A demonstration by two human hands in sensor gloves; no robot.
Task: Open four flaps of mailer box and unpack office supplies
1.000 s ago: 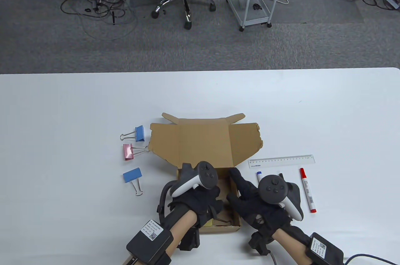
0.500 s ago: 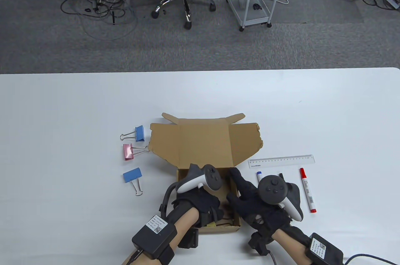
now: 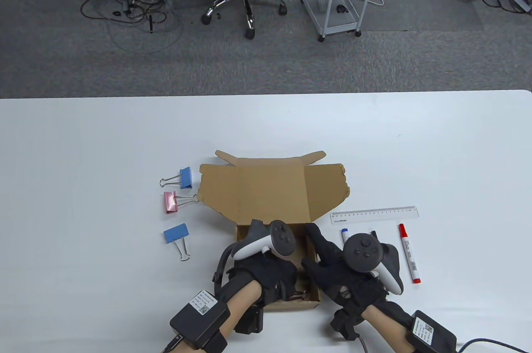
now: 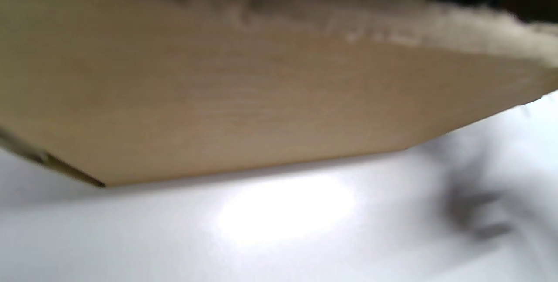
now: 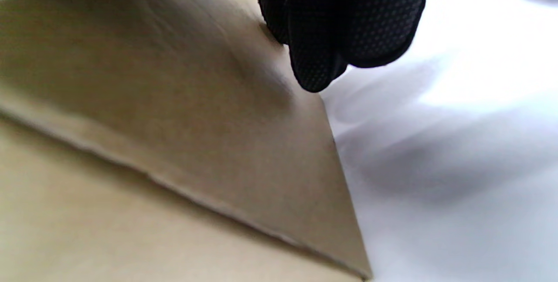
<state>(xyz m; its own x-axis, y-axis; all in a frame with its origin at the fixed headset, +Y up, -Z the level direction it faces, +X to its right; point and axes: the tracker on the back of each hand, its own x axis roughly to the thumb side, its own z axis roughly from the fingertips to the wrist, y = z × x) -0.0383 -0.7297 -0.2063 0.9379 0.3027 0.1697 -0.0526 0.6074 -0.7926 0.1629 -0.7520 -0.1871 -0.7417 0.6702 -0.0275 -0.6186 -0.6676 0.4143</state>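
The brown mailer box lies open near the table's front edge, its lid and flaps folded back. My left hand reaches down into the box; its fingers are hidden inside. A dark wire shape shows at the box bottom beside that hand. My right hand grips the box's right wall, fingers along the outside and thumb over the rim. In the right wrist view the gloved fingertips press on the cardboard wall. The left wrist view shows only the blurred outer wall.
Left of the box lie a blue binder clip, a pink one and a larger blue one. To the right lie a clear ruler, a red marker and a blue-capped marker, partly under my right hand.
My left hand has shifted a little to the right and turned inside the box, now covering a yellowish item seen earlier. The right hand and the box have not moved.
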